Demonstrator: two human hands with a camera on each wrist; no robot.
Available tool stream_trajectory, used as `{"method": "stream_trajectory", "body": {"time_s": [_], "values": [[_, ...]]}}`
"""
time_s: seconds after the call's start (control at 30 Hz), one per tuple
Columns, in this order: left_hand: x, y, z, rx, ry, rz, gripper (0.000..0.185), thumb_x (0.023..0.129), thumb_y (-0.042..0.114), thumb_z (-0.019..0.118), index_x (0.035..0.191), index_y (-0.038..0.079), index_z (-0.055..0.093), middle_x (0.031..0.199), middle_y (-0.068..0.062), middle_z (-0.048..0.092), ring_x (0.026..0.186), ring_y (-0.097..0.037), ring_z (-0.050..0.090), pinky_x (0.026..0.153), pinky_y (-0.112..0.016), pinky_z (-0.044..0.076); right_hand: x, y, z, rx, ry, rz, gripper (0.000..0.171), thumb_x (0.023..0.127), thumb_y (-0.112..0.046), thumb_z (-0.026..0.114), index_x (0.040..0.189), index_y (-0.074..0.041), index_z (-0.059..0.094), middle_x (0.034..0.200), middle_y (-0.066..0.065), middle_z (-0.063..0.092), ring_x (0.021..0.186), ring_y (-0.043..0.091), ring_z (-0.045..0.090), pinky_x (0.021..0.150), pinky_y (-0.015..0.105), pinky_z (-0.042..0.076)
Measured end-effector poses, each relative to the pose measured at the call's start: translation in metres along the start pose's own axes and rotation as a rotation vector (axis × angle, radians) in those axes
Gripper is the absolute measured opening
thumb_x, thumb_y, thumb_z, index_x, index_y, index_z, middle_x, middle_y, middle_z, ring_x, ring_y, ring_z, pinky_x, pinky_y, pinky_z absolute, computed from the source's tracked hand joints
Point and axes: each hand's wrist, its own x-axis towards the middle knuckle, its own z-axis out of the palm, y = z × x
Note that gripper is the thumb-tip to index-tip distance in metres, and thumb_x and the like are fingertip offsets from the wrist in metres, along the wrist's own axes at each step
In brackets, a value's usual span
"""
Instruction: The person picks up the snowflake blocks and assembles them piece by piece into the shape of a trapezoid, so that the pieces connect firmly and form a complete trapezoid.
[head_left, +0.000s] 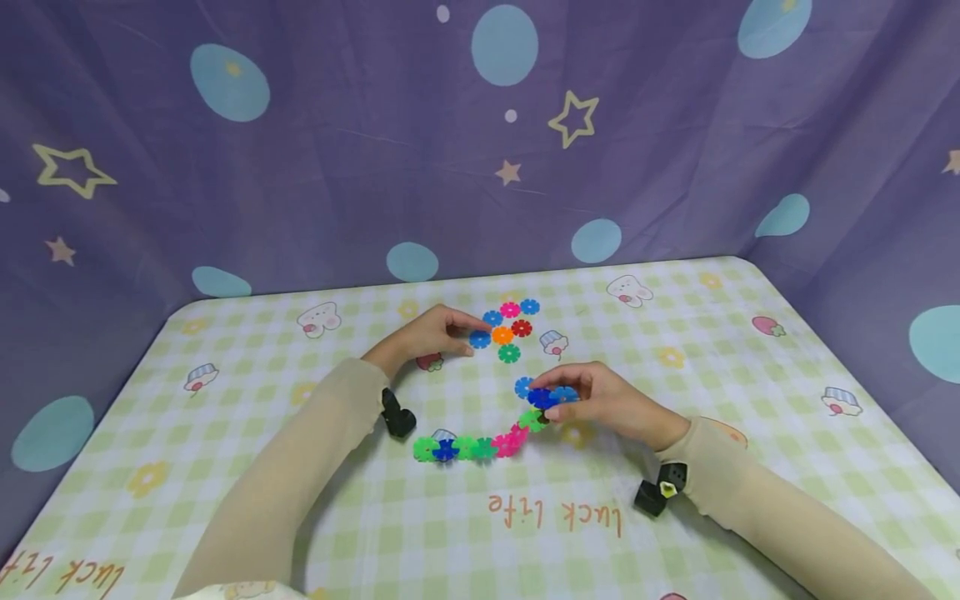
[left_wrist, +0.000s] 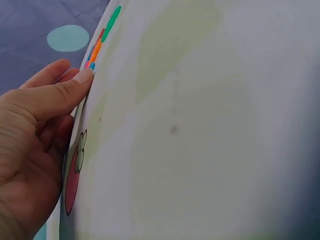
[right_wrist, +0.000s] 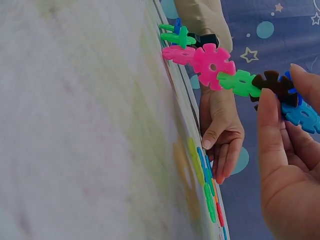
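While your right hand (head_left: 611, 404) pinches the blue end of the snowflake chain (head_left: 480, 442), the chain lies at center frame.
Your left hand (head_left: 427, 333), fingers relaxed, touches a blue piece (head_left: 480, 339) of the loose cluster (head_left: 510, 325) above, on the checked tablecloth (head_left: 750, 392).

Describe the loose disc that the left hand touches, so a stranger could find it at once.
On the checked tablecloth, look toward the far edge for the small cluster of loose discs. The left hand touches the blue disc at the cluster's left edge, directly beside the only orange disc.
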Motion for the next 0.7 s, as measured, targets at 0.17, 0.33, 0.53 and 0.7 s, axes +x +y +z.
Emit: {"method": "stream_trajectory", "body": {"time_s": [0.17, 0.33, 0.53, 0.7], "values": [[0.0, 0.001, 0.0, -0.012, -0.022, 0.035, 0.042, 0.081, 0.004, 0.073, 0.121, 0.007, 0.065, 0.122, -0.006, 0.064, 0.12, -0.018, 0.054, 0.102, -0.034, 0.041, 0.0, 0.0, 0.001, -0.002, 0.0, -0.009, 0.038, 0.085, -0.011, 0.07, 0.119, 0.001, 0.061, 0.116, 0.012, 0.064, 0.102, 0.016, 0.061, 0.088, 0.025, 0.049], [0.002, 0.003, 0.001, -0.012, -0.041, 0.06, 0.04, 0.081, 0.001, 0.072, 0.121, 0.003, 0.064, 0.121, -0.01, 0.064, 0.115, -0.02, 0.058, 0.098, -0.032, 0.045, -0.001, 0.0, 0.0, -0.025, 0.012, 0.008, 0.037, 0.085, -0.012, 0.07, 0.119, -0.001, 0.063, 0.115, 0.011, 0.066, 0.098, 0.015, 0.064, 0.084, 0.024, 0.05], [0.0, 0.009, 0.002, 0.022, -0.034, 0.044, 0.039, 0.082, 0.002, 0.072, 0.12, 0.003, 0.065, 0.12, -0.01, 0.064, 0.114, -0.02, 0.059, 0.098, -0.031, 0.045, 0.0, 0.0, -0.001, -0.047, 0.02, 0.027, 0.038, 0.084, -0.014, 0.071, 0.119, -0.003, 0.064, 0.112, 0.01, 0.068, 0.096, 0.015, 0.065, 0.082, 0.022, 0.05], [-0.001, 0.011, 0.003, 0.035, -0.029, 0.033, 0.036, 0.08, 0.004, 0.074, 0.115, 0.003, 0.067, 0.115, -0.009, 0.067, 0.11, -0.02, 0.061, 0.096, -0.032, 0.046, -0.001, 0.0, -0.001, -0.052, 0.024, 0.027, 0.037, 0.083, -0.014, 0.072, 0.118, -0.003, 0.064, 0.111, 0.009, 0.068, 0.096, 0.013, 0.064, 0.079, 0.021, 0.049]]}}
